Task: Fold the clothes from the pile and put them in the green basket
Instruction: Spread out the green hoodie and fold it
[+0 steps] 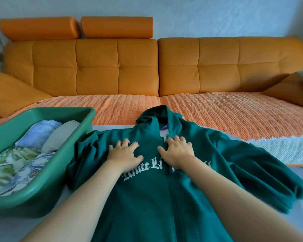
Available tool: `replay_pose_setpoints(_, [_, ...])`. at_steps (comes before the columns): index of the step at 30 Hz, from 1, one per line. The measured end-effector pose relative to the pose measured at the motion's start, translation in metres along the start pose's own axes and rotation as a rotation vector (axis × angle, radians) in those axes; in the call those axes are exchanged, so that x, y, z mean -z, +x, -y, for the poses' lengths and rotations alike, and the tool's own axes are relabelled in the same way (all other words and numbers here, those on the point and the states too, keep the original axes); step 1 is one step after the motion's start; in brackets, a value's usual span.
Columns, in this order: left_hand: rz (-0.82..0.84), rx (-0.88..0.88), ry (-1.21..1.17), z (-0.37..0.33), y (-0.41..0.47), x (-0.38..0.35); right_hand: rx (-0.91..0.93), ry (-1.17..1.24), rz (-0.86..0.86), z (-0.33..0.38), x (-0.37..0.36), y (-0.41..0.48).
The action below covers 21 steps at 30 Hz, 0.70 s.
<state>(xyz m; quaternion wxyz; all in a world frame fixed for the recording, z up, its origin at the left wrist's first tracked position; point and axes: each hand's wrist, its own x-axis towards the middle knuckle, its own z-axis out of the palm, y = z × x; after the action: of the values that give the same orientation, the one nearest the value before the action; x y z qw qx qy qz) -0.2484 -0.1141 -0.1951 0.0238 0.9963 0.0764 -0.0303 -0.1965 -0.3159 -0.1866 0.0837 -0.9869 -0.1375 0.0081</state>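
The hoodie (147, 206) lies front up, spread across the table (5, 229), with its hood at the far edge. The left hand (125, 154) and right hand (177, 151) press on its chest, fingers spread and gripping nothing. The basket (33, 198) sits at the left edge with folded clothes (24, 154) inside.

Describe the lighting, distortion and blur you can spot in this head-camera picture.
Head view: soft, even light, no glare; head view: the wide lens bows the sofa outward; head view: the hoodie lettering is sharp, while the far side edges smear.

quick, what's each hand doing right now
Left hand: open, pressing on the hoodie.
Right hand: open, fingers bent, pressing on the hoodie too.
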Motion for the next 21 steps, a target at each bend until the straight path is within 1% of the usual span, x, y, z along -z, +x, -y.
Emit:
replay_pose_setpoints(4, [-0.050, -0.027, 0.028, -0.017, 0.024, 0.022, -0.001, 0.073, -0.069, -0.010, 0.025, 0.029])
replay_pose_setpoints(6, [-0.126, -0.097, 0.000, -0.025, 0.044, 0.028, 0.037, 0.130, -0.142, -0.018, 0.029, 0.050])
replay_pose_setpoints(9, [-0.226, -0.175, -0.083, -0.039, 0.078, 0.034, 0.086, 0.264, -0.202, -0.023, 0.030, 0.084])
replay_pose_setpoints(11, [-0.224, -0.192, -0.098, -0.047, 0.102, 0.034, 0.083, 0.337, -0.243, -0.023, 0.029, 0.108])
replay_pose_setpoints(13, [-0.193, -0.200, -0.075, -0.052, 0.124, 0.031, 0.040, 0.385, -0.276, -0.021, 0.029, 0.132])
replay_pose_setpoints(15, [-0.139, -0.186, -0.082, -0.052, 0.143, 0.026, -0.034, 0.421, -0.268, -0.019, 0.029, 0.155])
replay_pose_setpoints(17, [-0.067, -0.177, -0.104, -0.047, 0.156, 0.014, -0.101, 0.428, -0.225, -0.014, 0.029, 0.176])
replay_pose_setpoints(18, [-0.056, -0.188, -0.099, -0.044, 0.160, 0.004, -0.124, 0.420, -0.200, -0.013, 0.028, 0.186])
replay_pose_setpoints(21, [-0.130, -0.213, -0.115, -0.039, 0.164, -0.024, -0.168, 0.344, -0.138, -0.011, 0.026, 0.208])
